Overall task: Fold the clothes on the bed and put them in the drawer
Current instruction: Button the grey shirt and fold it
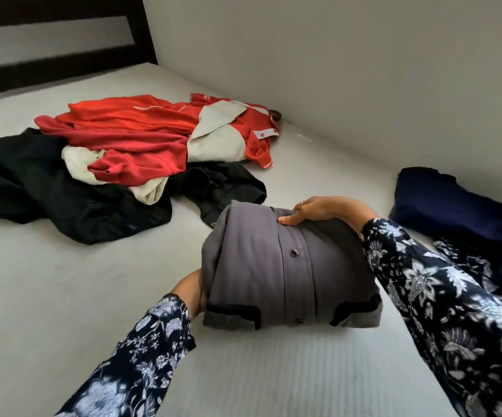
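A folded grey button-up shirt [286,266] is in the middle of the white bed [63,296], its button placket facing up. My left hand [191,293] holds its near left side, fingers hidden under the cloth. My right hand [313,210] grips the far top edge, thumb on top and fingers curled over it. A loose heap lies further back on the left: red and beige garments [153,139] on top of black ones [48,188]. A folded dark navy garment [448,203] lies at the right by the wall. No drawer is in view.
A grey wall [364,70] runs along the bed's far and right side. The dark headboard [57,43] stands at the top left. Bare mattress stretches in front of the grey shirt and to its left.
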### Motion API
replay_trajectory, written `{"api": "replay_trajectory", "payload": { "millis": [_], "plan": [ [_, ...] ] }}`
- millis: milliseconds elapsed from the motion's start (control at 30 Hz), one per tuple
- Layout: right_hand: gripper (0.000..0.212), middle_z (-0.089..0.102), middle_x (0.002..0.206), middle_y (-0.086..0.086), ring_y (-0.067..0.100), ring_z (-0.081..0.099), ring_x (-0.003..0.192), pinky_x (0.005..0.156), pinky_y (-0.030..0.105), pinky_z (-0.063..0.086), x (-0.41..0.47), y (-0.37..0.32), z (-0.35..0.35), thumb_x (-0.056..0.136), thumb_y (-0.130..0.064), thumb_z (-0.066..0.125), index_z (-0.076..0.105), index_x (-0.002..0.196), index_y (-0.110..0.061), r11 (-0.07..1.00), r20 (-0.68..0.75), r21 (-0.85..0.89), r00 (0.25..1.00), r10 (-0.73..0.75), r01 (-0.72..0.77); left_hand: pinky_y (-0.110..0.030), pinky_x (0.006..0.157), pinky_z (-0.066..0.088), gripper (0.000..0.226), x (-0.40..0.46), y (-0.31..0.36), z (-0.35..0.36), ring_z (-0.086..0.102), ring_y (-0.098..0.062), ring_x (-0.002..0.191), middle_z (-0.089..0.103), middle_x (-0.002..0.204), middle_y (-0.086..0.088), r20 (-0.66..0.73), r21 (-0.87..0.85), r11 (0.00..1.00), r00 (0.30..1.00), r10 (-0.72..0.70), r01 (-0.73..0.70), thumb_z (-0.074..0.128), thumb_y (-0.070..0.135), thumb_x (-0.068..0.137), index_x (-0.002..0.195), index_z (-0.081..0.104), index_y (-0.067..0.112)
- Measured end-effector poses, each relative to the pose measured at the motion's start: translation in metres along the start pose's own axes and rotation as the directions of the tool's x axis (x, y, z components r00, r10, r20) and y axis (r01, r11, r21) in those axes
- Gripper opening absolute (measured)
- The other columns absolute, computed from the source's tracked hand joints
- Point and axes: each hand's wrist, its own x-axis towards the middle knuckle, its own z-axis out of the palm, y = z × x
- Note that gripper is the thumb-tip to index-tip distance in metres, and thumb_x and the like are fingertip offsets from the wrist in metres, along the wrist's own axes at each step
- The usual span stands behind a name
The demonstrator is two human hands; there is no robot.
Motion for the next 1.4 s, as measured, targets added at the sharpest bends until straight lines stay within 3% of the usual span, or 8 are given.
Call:
{"api": "replay_trajectory", "payload": {
  "millis": [167,400,567,700,1000,1167,1300,1400],
  "plan": [
    [0.052,0.049,0.141,0.009,0.028,0.046,0.128,0.093,0.026,0.034,-0.004,-0.018,-0.003,0.099,-0.039,0.046,0.047,0.138,-0.006,0.99,0.074,-0.126,0.996,-0.053,0.062,-0.029,0.05,0.049,0.044,-0.005,0.005,0.001,0.057,-0.028,0.065,0.067,0.068,-0.011,0.092,-0.029,0.995,0.991,-0.096,0.099,0.045,0.04,0.097,0.074,0.064,0.008],
    [0.042,0.051,0.137,0.002,0.031,0.044,0.126,0.105,0.048,0.034,-0.002,-0.025,0.016,0.09,-0.053,0.054,0.058,0.127,-0.033,0.896,-0.241,-0.444,0.96,-0.142,0.021,-0.024,0.056,0.045,0.018,-0.027,-0.04,-0.027,0.059,-0.014,0.065,0.065,0.076,0.0,-0.334,0.021,0.948,0.892,0.305,-0.316,0.043,0.014,0.099,0.09,0.059,0.013],
    [0.039,0.04,0.141,0.01,0.033,0.024,0.138,0.106,0.043,0.026,-0.014,-0.046,0.057,0.099,-0.016,0.034,0.054,0.132,-0.015,0.785,-0.501,-0.613,0.812,-0.301,-0.088,-0.021,0.035,0.036,0.023,-0.067,-0.09,-0.002,0.048,-0.019,0.047,0.052,0.062,-0.01,-0.152,-0.235,0.972,0.988,-0.017,-0.019,0.035,0.001,0.096,0.083,0.055,0.006],
    [0.036,0.047,0.137,0.01,0.032,0.035,0.133,0.103,0.042,0.031,-0.021,-0.033,0.061,0.099,-0.015,0.036,0.055,0.13,-0.013,0.887,-0.545,-0.461,0.798,-0.256,-0.03,-0.027,0.046,0.055,0.029,-0.059,-0.088,0.026,0.07,-0.03,0.059,0.07,0.081,-0.027,0.235,-0.43,0.855,0.951,-0.203,0.289,0.032,-0.006,0.092,0.104,0.058,-0.012],
    [0.037,0.055,0.134,0.012,0.031,0.051,0.122,0.1,0.035,0.04,-0.054,0.012,0.044,0.103,-0.033,0.036,0.059,0.128,-0.018,0.966,-0.537,0.18,0.842,-0.06,0.183,-0.041,0.085,0.047,0.026,-0.067,-0.079,0.057,0.065,-0.028,0.098,0.071,0.108,-0.01,0.154,-0.397,0.914,0.976,0.156,-0.083,0.041,0.007,0.098,0.115,0.06,0.015],
    [0.066,0.063,0.128,0.0,0.015,0.058,0.112,0.101,0.032,0.043,-0.109,0.009,0.05,0.094,-0.066,0.028,0.062,0.126,-0.02,0.34,-0.405,0.868,0.912,0.063,0.362,-0.036,0.086,0.045,0.022,-0.09,-0.029,0.061,0.06,-0.018,0.108,0.065,0.122,0.007,0.083,-0.334,0.777,0.804,0.588,-0.534,0.046,0.036,0.097,0.116,0.055,0.038],
    [0.062,0.068,0.12,0.008,0.023,0.061,0.116,0.105,0.043,0.044,-0.131,0.001,0.062,0.095,-0.064,0.035,0.062,0.126,-0.017,-0.311,-0.443,0.865,0.89,-0.106,0.394,-0.033,0.108,0.038,0.028,-0.097,0.033,0.046,0.051,-0.003,0.124,0.062,0.125,0.017,0.119,-0.047,0.519,0.512,0.851,-0.853,0.057,0.052,0.085,0.112,0.063,0.045],
    [0.047,0.066,0.115,0.014,0.033,0.06,0.11,0.095,0.047,0.045,-0.129,0.016,0.089,0.099,-0.043,0.045,0.054,0.132,-0.011,-0.397,-0.338,0.875,0.937,-0.087,0.278,-0.019,0.103,0.039,0.025,-0.099,0.061,0.041,0.055,0.007,0.114,0.066,0.114,0.021,0.267,0.302,0.328,0.41,0.872,-0.895,0.058,0.048,0.089,0.109,0.066,0.036]
  ]
}}
